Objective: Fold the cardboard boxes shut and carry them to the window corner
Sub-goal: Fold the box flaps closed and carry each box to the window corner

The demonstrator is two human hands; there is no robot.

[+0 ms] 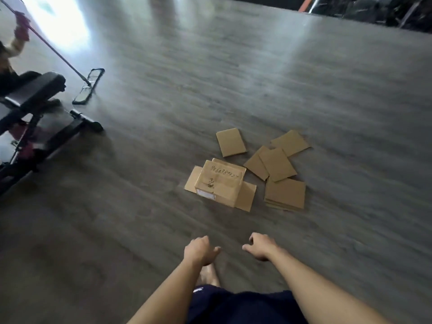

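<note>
Right now our two hands hold nothing. Our left hand (201,251) hangs near the bottom of the view with its fingers loosely curled and its thumb sticking out to the right. Our right hand (261,246) is just beside it, also loose, with its fingers bent down a little. Both hands are up in the air over the gray wood floor (140,206) and touch nothing. Below them we see our bare foot (208,275) and our dark shorts (243,305).

Farther out, past our hands, a cardboard box (219,182) sits on the floor with its flaps spread flat around it. We can see dark handwriting on its top, a row of numbers that is too blurry to read for sure, and a small mark under it. A white label is on its near side, but we cannot read it.

To the right of the box lie flat cardboard pieces (279,169), some on top of each other. One more flat piece (231,141) lies alone, just beyond the box.

Far to the left stands a black workout bench (35,90). Beside it a flat mop (88,88) rests on the floor, and another person's hand (22,26) holds its long handle.
</note>
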